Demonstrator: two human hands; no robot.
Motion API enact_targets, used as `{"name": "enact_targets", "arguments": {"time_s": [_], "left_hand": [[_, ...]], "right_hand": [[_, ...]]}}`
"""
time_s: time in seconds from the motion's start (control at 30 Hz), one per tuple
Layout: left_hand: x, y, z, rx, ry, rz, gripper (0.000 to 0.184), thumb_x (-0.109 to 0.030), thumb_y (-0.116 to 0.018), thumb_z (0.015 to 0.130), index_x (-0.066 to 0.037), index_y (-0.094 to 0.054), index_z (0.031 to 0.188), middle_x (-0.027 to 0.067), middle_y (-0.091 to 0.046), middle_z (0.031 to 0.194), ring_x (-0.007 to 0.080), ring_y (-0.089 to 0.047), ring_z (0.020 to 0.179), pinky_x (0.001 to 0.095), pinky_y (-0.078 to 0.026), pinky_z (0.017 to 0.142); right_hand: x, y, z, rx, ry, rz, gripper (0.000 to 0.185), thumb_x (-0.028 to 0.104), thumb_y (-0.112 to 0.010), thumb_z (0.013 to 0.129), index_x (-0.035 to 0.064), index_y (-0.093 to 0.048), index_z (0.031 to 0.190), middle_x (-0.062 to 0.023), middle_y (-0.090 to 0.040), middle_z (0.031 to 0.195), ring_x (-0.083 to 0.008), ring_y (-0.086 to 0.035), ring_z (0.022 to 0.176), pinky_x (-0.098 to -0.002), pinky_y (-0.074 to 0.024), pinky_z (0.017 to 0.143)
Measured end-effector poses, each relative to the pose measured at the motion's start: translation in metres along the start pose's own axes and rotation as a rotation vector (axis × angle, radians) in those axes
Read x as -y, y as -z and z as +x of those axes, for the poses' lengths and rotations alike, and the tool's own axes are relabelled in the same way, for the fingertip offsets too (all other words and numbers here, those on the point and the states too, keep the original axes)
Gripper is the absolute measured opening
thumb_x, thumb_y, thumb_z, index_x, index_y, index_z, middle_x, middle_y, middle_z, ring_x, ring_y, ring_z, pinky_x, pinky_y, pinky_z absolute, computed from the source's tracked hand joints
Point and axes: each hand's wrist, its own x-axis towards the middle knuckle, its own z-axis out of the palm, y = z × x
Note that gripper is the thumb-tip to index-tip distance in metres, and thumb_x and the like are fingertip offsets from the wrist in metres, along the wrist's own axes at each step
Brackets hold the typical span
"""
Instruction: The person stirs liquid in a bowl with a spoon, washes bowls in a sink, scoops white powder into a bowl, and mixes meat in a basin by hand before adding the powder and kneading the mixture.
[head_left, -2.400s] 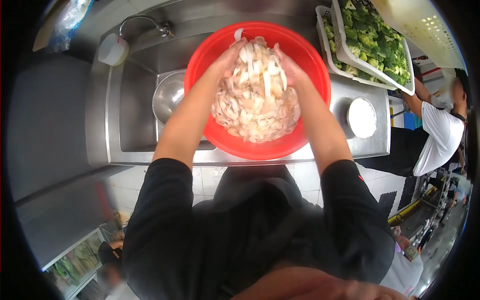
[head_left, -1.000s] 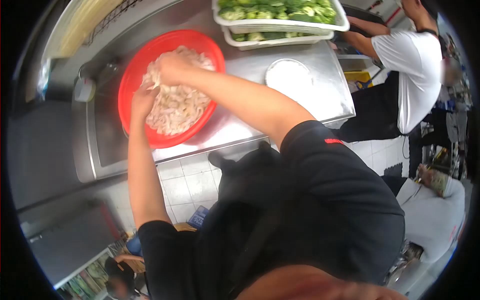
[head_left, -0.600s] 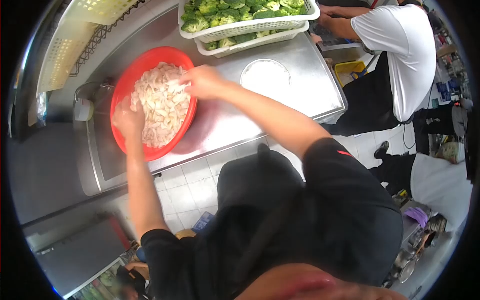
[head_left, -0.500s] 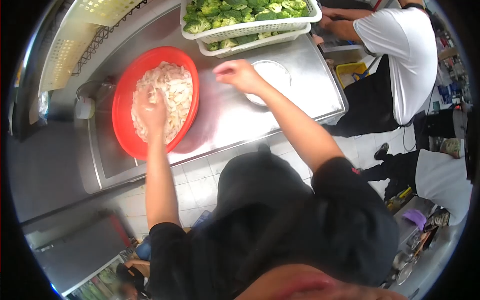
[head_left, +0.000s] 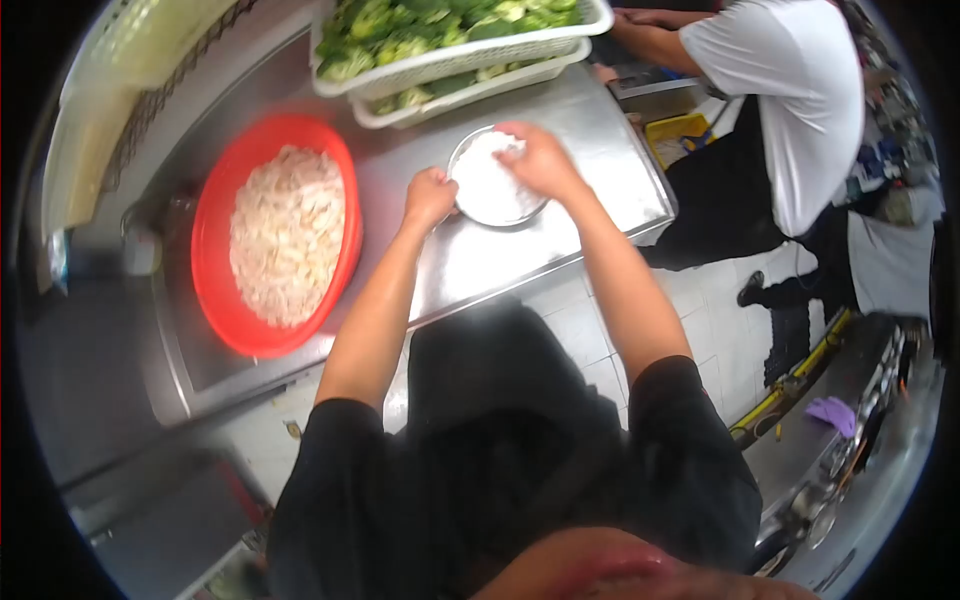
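A round metal bowl (head_left: 500,219) filled with white powder (head_left: 490,185) sits on the steel counter. My left hand (head_left: 430,200) is closed at the bowl's left rim, its thumb and fingers pinched on the edge. Over the bowl's right side, my right hand (head_left: 543,165) dips its curled fingers into the powder; the fingertips are partly hidden. To the left stands a large red basin (head_left: 352,235) holding pale, wet sliced meat (head_left: 285,235), with neither hand in it.
Two stacked white baskets (head_left: 455,62) of cut broccoli (head_left: 400,40) stand behind the bowl. A co-worker in a white shirt (head_left: 790,70) is at the right. The steel counter (head_left: 450,270) ends near my body; a sink edge (head_left: 180,370) lies left.
My left hand has left the meat in the red basin and moved right to the bowl's rim. My right hand has come down into the white powder. The view has shifted.
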Motion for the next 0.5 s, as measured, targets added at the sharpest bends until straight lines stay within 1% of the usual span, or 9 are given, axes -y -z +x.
{"name": "enact_targets", "arguments": {"time_s": [0.03,0.1,0.13,0.2,0.27,0.33,0.4,0.43,0.5], "left_hand": [[-0.001,0.0,0.0,0.02,-0.007,-0.06,0.013,-0.008,-0.058,0.078,0.0,-0.055,0.069,0.0115,-0.063,0.064,0.0182,-0.061,0.051,0.032,-0.049,0.049],[0.006,-0.004,0.004,0.045,-0.038,-0.122,0.012,-0.004,-0.056,0.078,-0.001,-0.052,0.067,0.0102,-0.061,0.062,0.0168,-0.06,0.048,0.0307,-0.047,0.043],[0.0,-0.005,0.002,0.062,-0.07,-0.12,0.012,-0.004,-0.056,0.078,-0.001,-0.052,0.067,0.0102,-0.061,0.062,0.0168,-0.06,0.048,0.0307,-0.047,0.043],[-0.004,-0.001,-0.01,0.128,-0.016,-0.297,0.011,-0.003,-0.056,0.078,-0.001,-0.05,0.069,0.0093,-0.057,0.059,0.017,-0.058,0.045,0.0302,-0.046,0.04],[-0.016,0.015,-0.022,0.149,-0.024,-0.323,0.01,-0.002,-0.055,0.078,-0.001,-0.05,0.07,0.009,-0.056,0.059,0.0171,-0.057,0.045,0.03,-0.046,0.039],[-0.039,0.043,-0.043,0.154,-0.001,-0.328,0.008,0.0,-0.054,0.079,0.0,-0.052,0.072,0.0088,-0.056,0.061,0.0174,-0.056,0.044,0.0299,-0.044,0.037],[-0.044,0.075,-0.048,0.21,-0.072,-0.438,0.005,0.0,-0.054,0.079,0.001,-0.055,0.074,0.0085,-0.055,0.062,0.0183,-0.055,0.045,0.0309,-0.042,0.036],[-0.043,0.095,-0.05,0.234,-0.103,-0.478,0.009,-0.003,-0.056,0.081,-0.003,-0.053,0.073,0.0063,-0.053,0.063,0.0164,-0.052,0.046,0.0298,-0.041,0.037],[-0.064,0.154,-0.071,0.271,-0.099,-0.544,0.009,-0.006,-0.057,0.082,-0.001,-0.054,0.075,0.0064,-0.055,0.066,0.0177,-0.052,0.048,0.0305,-0.044,0.042]], "right_hand": [[0.005,-0.001,-0.003,0.031,0.048,-0.163,0.044,0.023,-0.072,0.08,0.0038,-0.062,0.118,-0.0196,-0.063,0.115,-0.0339,-0.06,0.107,-0.0397,-0.0477,0.094],[0.02,-0.001,-0.006,0.137,0.061,-0.31,0.055,0.032,-0.074,0.076,0.0102,-0.06,0.124,-0.0198,-0.059,0.123,-0.0375,-0.054,0.115,-0.042,-0.0421,0.101],[0.028,0.003,-0.007,0.104,0.059,-0.326,0.055,0.032,-0.074,0.076,0.0102,-0.06,0.124,-0.0198,-0.059,0.123,-0.0375,-0.054,0.115,-0.042,-0.0421,0.101],[0.051,0.004,-0.01,0.223,0.022,-0.534,0.061,0.04,-0.072,0.076,0.0148,-0.057,0.129,-0.0182,-0.055,0.129,-0.0363,-0.051,0.119,-0.0421,-0.0408,0.102],[0.079,0.015,-0.009,0.249,0.034,-0.611,0.061,0.043,-0.071,0.077,0.0161,-0.057,0.13,-0.0175,-0.054,0.13,-0.0362,-0.051,0.119,-0.0419,-0.0413,0.101],[0.127,0.027,-0.008,0.361,0.012,-0.698,0.063,0.048,-0.07,0.076,0.0157,-0.057,0.129,-0.018,-0.055,0.129,-0.0368,-0.051,0.119,-0.0426,-0.0426,0.099],[0.167,0.03,-0.001,0.487,0.025,-0.743,0.065,0.051,-0.07,0.075,0.014,-0.059,0.127,-0.0179,-0.058,0.125,-0.0362,-0.054,0.116,-0.0428,-0.0436,0.098],[0.202,0.031,0.001,0.513,0.008,-0.762,0.067,0.054,-0.07,0.075,0.0123,-0.06,0.126,-0.0173,-0.06,0.121,-0.0349,-0.057,0.113,-0.0427,-0.0444,0.096],[0.251,0.016,0.015,0.488,0.129,-0.825,0.066,0.052,-0.071,0.075,0.0132,-0.059,0.127,-0.0167,-0.062,0.118,-0.0337,-0.058,0.111,-0.0423,-0.0455,0.094]]}}
